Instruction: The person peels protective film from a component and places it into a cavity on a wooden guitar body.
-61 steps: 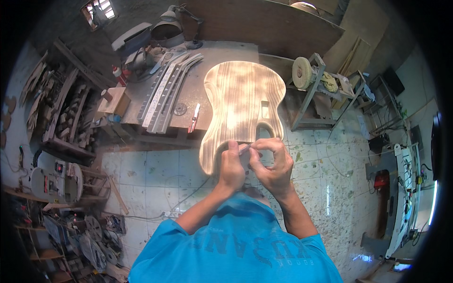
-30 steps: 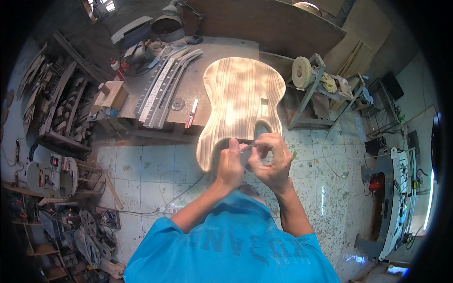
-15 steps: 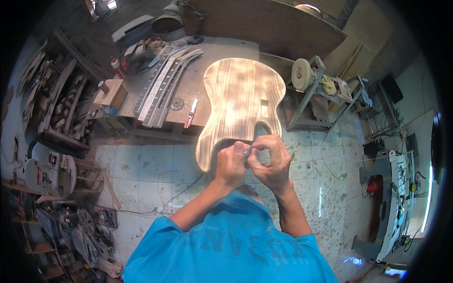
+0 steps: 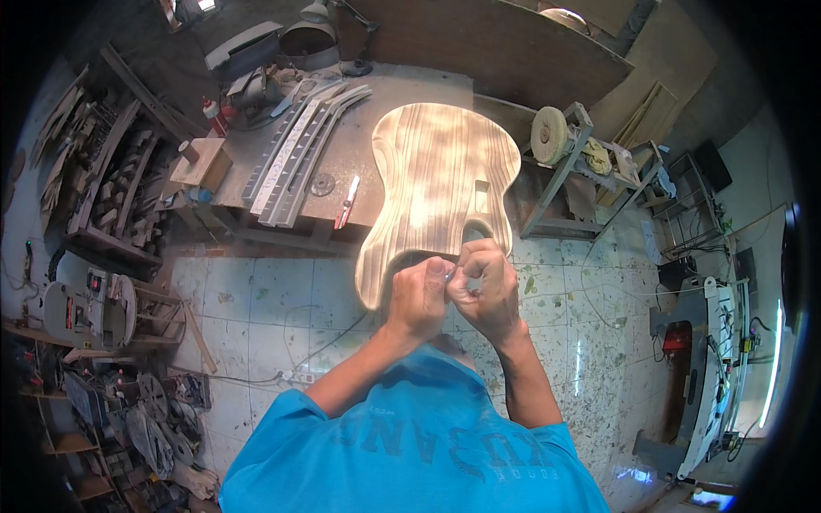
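Note:
A pale striped wooden guitar body (image 4: pixel 432 162) lies at the front of the workbench (image 4: pixel 329 150), its cut-out end reaching over the bench's edge toward me. My left hand (image 4: pixel 417 299) is closed at that end, thumb up, touching my right hand (image 4: pixel 483 291), whose fingers are curled and pinched beside it. Between them is a small thin object, mostly hidden and too small to name. Left of the body lie several long guitar necks with slotted fingerboards (image 4: pixel 291 154), a red and white knife-like tool (image 4: pixel 346 201) and a round metal disc (image 4: pixel 323 185).
A red bottle (image 4: pixel 215 118), wooden block (image 4: pixel 201 167) and desk lamp (image 4: pixel 316 13) stand on the bench. At right is a metal rack with a buffing wheel (image 4: pixel 546 135); at far right, a machine (image 4: pixel 710 368). Wood-scrap shelves (image 4: pixel 111 188) fill the left. Cables cross the tiled floor (image 4: pixel 282 291).
My hands have drawn closer together, my right fingers rising slightly and covering more of the small object. The guitar body appears a little higher in the view than two seconds ago.

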